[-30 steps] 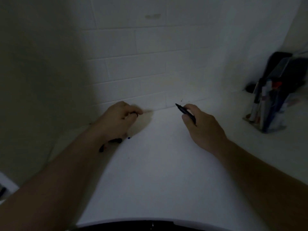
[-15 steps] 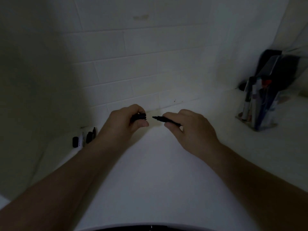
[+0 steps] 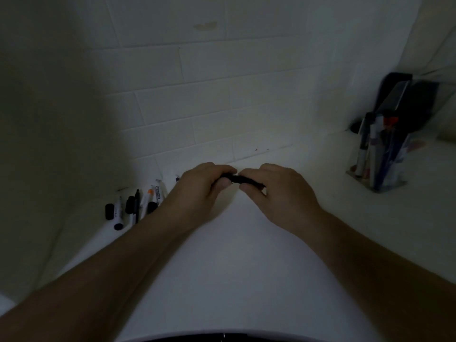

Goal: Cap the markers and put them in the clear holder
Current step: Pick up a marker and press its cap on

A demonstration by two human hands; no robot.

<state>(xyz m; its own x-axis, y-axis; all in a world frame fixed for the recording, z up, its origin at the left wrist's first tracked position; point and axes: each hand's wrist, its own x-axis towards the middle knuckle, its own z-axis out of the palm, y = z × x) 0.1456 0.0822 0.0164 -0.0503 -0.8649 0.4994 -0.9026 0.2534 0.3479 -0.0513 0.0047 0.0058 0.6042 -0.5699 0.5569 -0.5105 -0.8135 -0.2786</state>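
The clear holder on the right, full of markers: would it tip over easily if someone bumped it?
Possibly. The clear holder looks narrow and tall, and the markers in it lean and stick up above its rim, so the weight probably sits high. Its flat base rests on the white counter, which looks smooth, so a low push might slide it instead.

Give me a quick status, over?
Left hand and right hand both grip black marker, cap going on. Holder far right, path clear.
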